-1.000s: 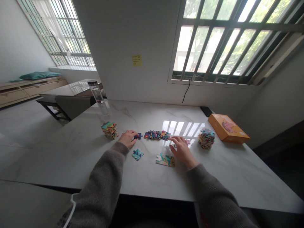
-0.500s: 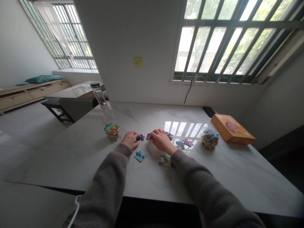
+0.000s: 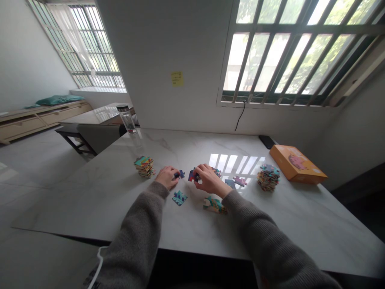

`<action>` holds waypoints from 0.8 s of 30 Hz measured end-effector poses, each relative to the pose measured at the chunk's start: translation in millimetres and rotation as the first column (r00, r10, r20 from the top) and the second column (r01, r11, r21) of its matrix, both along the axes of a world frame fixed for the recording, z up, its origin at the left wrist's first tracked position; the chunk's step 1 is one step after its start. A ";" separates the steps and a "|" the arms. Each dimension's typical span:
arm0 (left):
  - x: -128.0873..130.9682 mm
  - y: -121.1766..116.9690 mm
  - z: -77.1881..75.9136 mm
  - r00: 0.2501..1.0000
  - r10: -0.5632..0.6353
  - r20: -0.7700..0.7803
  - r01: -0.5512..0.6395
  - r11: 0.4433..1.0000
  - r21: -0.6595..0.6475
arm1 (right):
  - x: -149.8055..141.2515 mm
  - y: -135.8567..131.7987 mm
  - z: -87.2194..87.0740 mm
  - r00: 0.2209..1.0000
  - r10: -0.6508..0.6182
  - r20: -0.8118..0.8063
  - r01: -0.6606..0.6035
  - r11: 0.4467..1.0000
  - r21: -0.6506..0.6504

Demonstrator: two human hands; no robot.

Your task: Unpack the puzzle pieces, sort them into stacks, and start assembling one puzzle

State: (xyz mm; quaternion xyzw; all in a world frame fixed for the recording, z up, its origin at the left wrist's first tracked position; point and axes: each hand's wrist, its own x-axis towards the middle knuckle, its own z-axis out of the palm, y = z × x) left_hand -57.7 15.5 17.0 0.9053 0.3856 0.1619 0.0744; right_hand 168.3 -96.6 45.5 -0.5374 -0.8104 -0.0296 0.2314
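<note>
My left hand (image 3: 167,177) is closed on a dark blue puzzle piece (image 3: 181,174), low over the table. My right hand (image 3: 208,179) pinches another dark puzzle piece with some red on it (image 3: 191,175), a short gap to the right of the first. Behind my right hand, part of a row of overlapping puzzle pieces (image 3: 216,172) shows; the rest is hidden. Nearer to me lie a teal puzzle piece (image 3: 179,198) and a joined green and orange piece (image 3: 214,204), partly covered by my right sleeve. A pink piece (image 3: 240,181) and a grey-blue one (image 3: 230,184) lie right of my hand.
Stacks of puzzle pieces stand at the left (image 3: 144,167) and right (image 3: 268,177) on the white marbled table (image 3: 186,233). An orange box (image 3: 297,164) and a black phone (image 3: 266,141) are at the far right. A glass bottle (image 3: 127,120) stands at the back left.
My right hand has moved left from the right end of the row and now grips a piece there. My left hand stays on its blue piece. The view has shifted slightly.
</note>
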 end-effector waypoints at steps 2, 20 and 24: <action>1.9 -0.1 0.1 0.999 -0.037 0.020 0.037 0.999 -0.009 | 1.2 -14.0 -2.1 0.997 0.047 -0.068 -0.049 0.998 -0.029; 27.1 -28.1 -6.9 0.911 -0.399 0.104 0.406 0.912 -0.054 | -3.1 -57.7 -20.4 0.966 0.123 -0.229 -0.153 0.981 -0.117; 21.7 -26.4 -4.7 0.894 -0.431 0.124 0.443 0.892 -0.089 | -4.4 -56.0 -22.9 0.979 0.108 -0.173 -0.130 0.984 -0.125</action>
